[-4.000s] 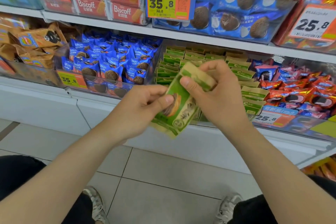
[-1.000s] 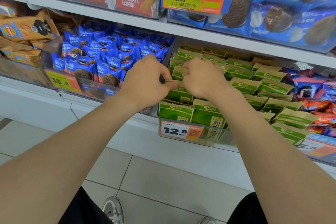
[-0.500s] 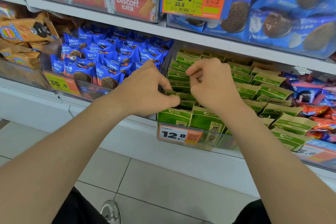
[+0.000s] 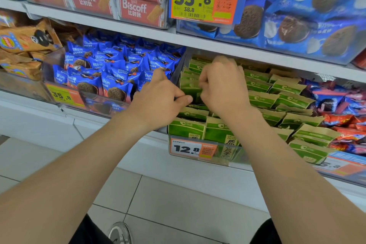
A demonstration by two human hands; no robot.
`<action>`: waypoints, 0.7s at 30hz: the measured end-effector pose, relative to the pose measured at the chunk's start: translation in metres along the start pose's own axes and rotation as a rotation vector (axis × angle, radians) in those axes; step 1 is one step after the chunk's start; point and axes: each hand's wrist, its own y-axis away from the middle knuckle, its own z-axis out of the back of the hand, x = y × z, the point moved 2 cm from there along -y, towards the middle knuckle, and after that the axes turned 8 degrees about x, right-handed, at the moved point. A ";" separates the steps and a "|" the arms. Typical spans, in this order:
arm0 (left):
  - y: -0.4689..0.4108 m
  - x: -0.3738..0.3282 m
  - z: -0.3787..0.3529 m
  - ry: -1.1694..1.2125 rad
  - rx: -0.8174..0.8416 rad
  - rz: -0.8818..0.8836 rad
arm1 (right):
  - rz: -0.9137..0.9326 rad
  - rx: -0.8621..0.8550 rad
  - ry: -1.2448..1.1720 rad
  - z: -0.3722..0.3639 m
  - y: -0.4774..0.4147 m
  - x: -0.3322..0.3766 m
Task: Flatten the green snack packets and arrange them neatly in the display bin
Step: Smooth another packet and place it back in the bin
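Shelf bin (image 4: 200, 155) packed tight; left hand (image 4: 158, 103) & right hand (image 4: 223, 87) both pinching green packet (image 4: 191, 90) by divider.

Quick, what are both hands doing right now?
Left hand: closed, pinching a flat green paper snack packet.
Right hand: closed on the same packet.

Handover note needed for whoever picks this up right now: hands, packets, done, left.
Left hand: closed, thumb and fingers pinching a green packet edge at the bin's left side.
Right hand: closed, gripping the same green foil snack packet in the left column.
Clear plastic display bin with the 12.8 price tag: front and left columns stand upright in fairly tidy rows.
Left to do: seat the held packet, then straighten the green packets on the right, which lean and overlap loosely.
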 end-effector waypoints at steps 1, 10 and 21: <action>0.000 -0.001 -0.001 -0.011 0.009 0.015 | 0.009 -0.042 -0.060 0.002 0.002 0.000; 0.012 -0.008 -0.004 0.000 0.060 0.064 | 0.169 -0.179 -0.282 0.028 0.036 -0.009; 0.038 -0.036 0.027 0.427 -0.343 0.126 | 0.036 -0.774 -0.748 0.063 0.072 -0.011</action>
